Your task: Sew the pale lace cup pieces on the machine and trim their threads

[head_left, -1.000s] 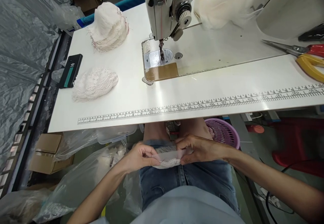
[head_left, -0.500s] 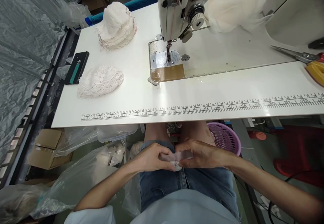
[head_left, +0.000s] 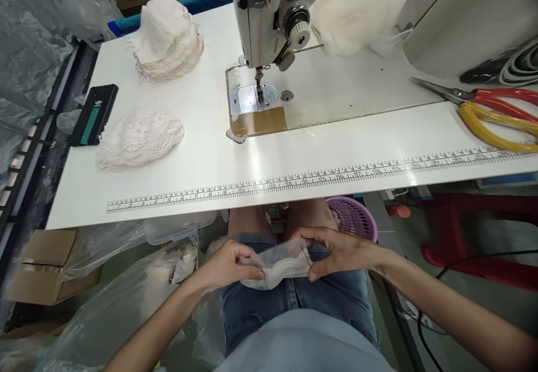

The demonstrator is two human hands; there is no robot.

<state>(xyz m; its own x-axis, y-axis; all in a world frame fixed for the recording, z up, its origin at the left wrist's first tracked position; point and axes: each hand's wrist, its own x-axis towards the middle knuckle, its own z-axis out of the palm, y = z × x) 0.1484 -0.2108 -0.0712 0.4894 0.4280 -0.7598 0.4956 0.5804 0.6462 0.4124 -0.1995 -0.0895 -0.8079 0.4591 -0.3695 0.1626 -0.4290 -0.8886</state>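
Note:
Over my lap, a strip of white lace trim with a sheer band (head_left: 282, 263) is stretched between my two hands. My left hand (head_left: 235, 264) pinches its left end between thumb and fingers. At the other end, my right hand (head_left: 332, 253) grips the trim, with the thumb below and the fingers behind. A scalloped edge and a thin dark thread line show on the piece. Both hands are below the front edge of the white sewing table (head_left: 202, 193).
The sewing machine (head_left: 260, 30) stands on the table. White fabric pieces (head_left: 166, 38) and lace pieces (head_left: 140, 139) are stacked at left beside a black case (head_left: 94, 115). Scissors (head_left: 474, 103) lie at right. A purple basket (head_left: 357, 218) and plastic bags (head_left: 121, 293) are below.
My hands have moved apart, and the bunched lace trim is now spread out between them. The camera view has shifted rightward, bringing more of the scissors into sight.

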